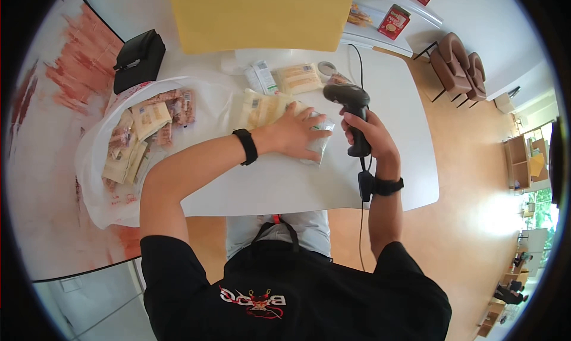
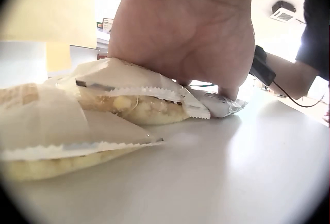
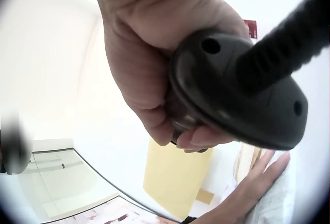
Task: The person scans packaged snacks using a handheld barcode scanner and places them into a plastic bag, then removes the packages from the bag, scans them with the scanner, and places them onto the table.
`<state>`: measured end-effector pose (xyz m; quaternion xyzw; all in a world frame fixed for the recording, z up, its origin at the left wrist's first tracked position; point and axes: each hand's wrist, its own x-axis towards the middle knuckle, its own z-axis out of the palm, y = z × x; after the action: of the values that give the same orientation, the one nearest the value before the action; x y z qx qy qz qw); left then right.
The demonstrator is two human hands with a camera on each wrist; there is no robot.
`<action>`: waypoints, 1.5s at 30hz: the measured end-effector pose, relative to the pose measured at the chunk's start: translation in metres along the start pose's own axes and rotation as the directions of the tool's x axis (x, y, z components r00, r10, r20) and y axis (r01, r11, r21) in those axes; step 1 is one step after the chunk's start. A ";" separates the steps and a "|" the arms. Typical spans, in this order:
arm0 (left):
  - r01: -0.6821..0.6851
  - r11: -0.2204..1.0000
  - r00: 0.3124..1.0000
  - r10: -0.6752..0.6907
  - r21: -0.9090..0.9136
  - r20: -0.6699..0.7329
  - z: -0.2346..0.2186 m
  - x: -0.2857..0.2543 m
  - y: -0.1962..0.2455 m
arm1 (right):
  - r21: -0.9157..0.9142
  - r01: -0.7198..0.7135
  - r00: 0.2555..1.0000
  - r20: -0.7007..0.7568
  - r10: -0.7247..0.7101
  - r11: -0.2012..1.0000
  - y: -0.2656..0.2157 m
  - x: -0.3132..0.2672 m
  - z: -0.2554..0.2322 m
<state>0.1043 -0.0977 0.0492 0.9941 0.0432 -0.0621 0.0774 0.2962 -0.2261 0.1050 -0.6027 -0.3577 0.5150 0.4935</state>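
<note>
White table (image 1: 404,180): bears the goods. White plastic bag (image 1: 89,177): packet-filled, near the left elbow; a backward knock might spill it. Left hand (image 1: 295,134): fingers spread, laid over cream packet (image 1: 253,107) and silvery packet (image 1: 322,147) on the tabletop; covering fingers or creased film could spoil a reading. Right hand (image 1: 379,137): wrapped round black barcode scanner (image 1: 358,112); a snagged cord (image 3: 283,48) could jerk its aim.

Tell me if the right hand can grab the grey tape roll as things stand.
Probably not: the right hand is wrapped round the black scanner, so it isn't free to grasp. The grey tape roll looks uncovered, next to a packet, so putting the scanner down should likely be enough.
</note>
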 end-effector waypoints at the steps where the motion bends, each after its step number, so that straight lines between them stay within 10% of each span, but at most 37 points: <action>1: 0.000 1.000 1.000 0.001 0.006 -0.025 0.000 -0.007 -0.006 | 0.011 0.007 1.000 0.004 -0.007 1.000 0.001 0.009 0.005; 11: -0.002 1.000 0.962 0.001 -0.005 -0.272 0.018 -0.040 -0.042 | 0.285 -0.028 0.923 0.376 -0.085 0.958 0.034 0.052 0.028; 19: 0.318 0.948 0.853 -0.289 -0.007 -0.435 0.015 -0.057 -0.031 | 0.402 -0.069 0.890 0.439 -0.126 0.913 0.052 0.052 0.026; 29: 0.300 0.908 0.844 -0.395 -0.291 -0.363 0.035 -0.042 -0.048 | 0.512 -0.106 0.923 0.370 -0.108 0.852 0.067 0.061 0.017; 31: 0.425 0.835 0.734 -0.543 -0.348 -0.407 0.020 -0.047 -0.036 | 0.533 -0.143 0.936 0.347 -0.062 0.834 0.064 0.059 0.018; 37: 0.380 0.648 0.732 -0.647 -0.661 -0.213 -0.005 -0.063 -0.047 | 0.541 -0.165 0.929 0.366 -0.055 0.825 0.070 0.063 0.017; 45: 0.640 0.585 0.692 -0.721 -0.498 0.042 -0.027 -0.059 -0.063 | 0.520 -0.169 0.925 0.377 -0.048 0.837 0.071 0.064 0.018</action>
<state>0.0433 -0.0363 0.0745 0.8508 0.4414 0.0076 0.2849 0.2865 -0.1797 0.0198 -0.3394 -0.2648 0.7161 0.5494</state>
